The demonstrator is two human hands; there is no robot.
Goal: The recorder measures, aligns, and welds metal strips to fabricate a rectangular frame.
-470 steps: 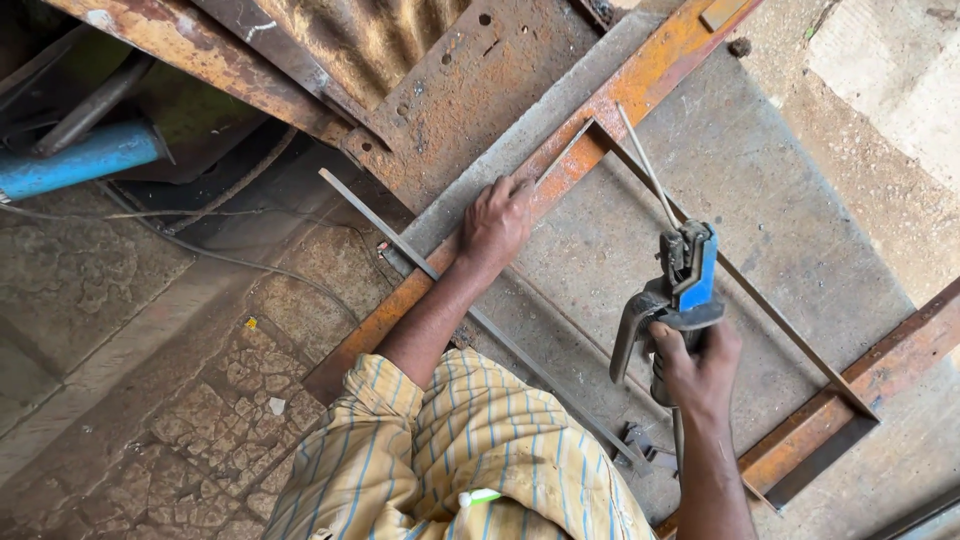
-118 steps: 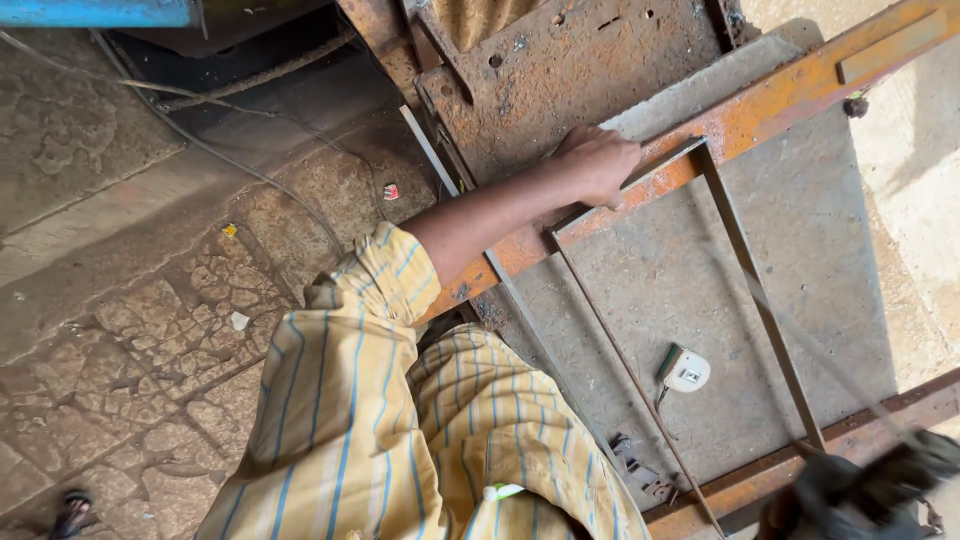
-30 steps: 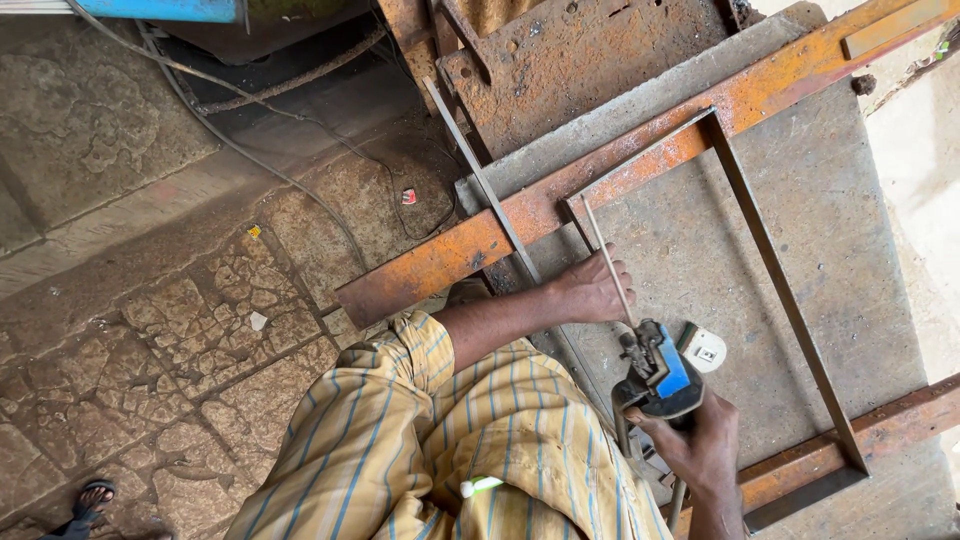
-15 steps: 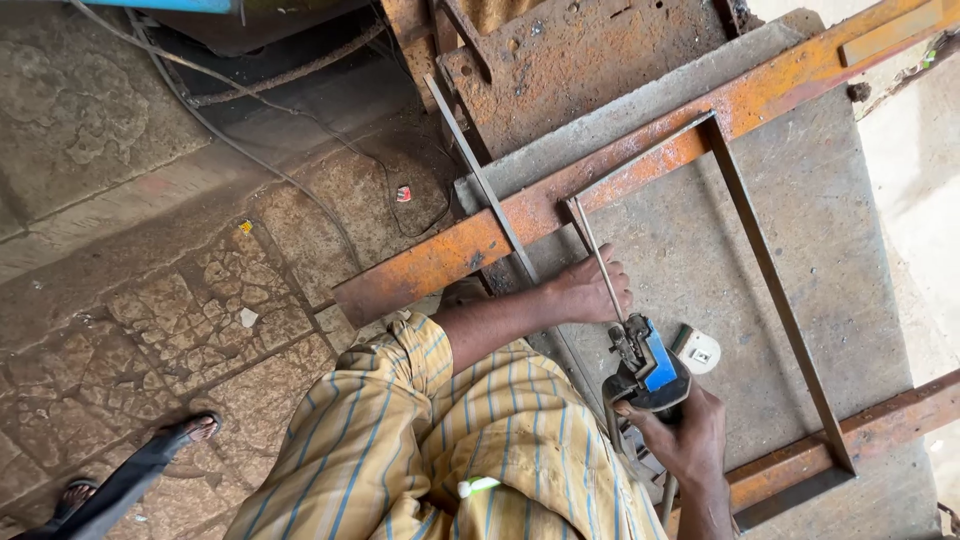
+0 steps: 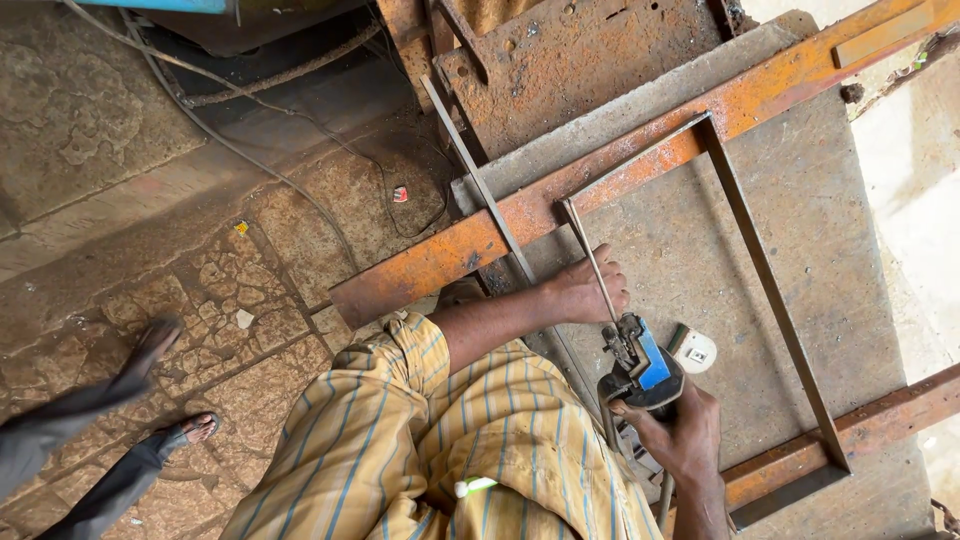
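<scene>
My right hand (image 5: 672, 432) was clamped on the blue electrode holder (image 5: 640, 362), inside the steel frame (image 5: 768, 290) over bare slab. My left hand (image 5: 588, 290) closed on its thin grey rod (image 5: 590, 258), which reached the frame's rusty orange corner.

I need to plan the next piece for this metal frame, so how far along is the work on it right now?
Done, by the look of it: three sides of the thin metal frame lie squared up on the grey slab. In hand: the left hand steadies the thin bar on the near side while the right hand holds the blue power tool at its lower end. Left: that bar looks not yet joined at the near corner.
</scene>
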